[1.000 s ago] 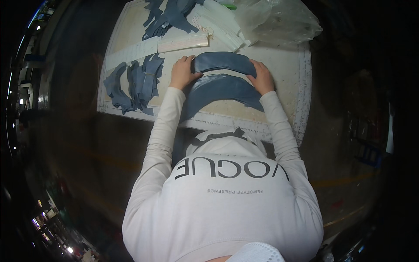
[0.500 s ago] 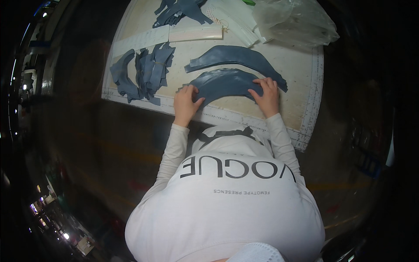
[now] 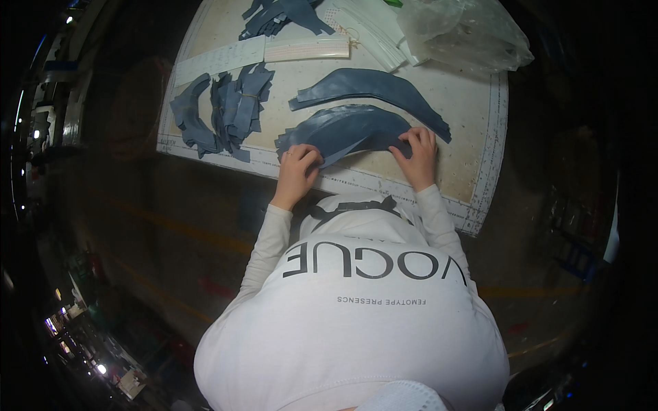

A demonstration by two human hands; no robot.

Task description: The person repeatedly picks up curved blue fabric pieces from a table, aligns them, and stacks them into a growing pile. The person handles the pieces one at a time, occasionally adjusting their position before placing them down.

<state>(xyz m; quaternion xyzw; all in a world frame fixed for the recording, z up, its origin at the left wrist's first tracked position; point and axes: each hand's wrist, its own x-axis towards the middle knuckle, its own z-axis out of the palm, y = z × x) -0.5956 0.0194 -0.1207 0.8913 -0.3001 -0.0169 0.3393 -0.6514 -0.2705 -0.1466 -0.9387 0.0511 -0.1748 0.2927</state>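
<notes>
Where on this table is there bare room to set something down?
Bare tabletop lies right of the far curved stack, nearer than the plastic bag, and beside the right hand. Crowded: the left side, with blue bundles, and the far edge, with white sheets.

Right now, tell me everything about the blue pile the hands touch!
This pile is greyish blue, like cloth or soft leather: arched sheets, fanned at the left end. It lies on the table, humped away from the person. The left hand seems to hold one corner up; the right hand touches the other end.
</notes>
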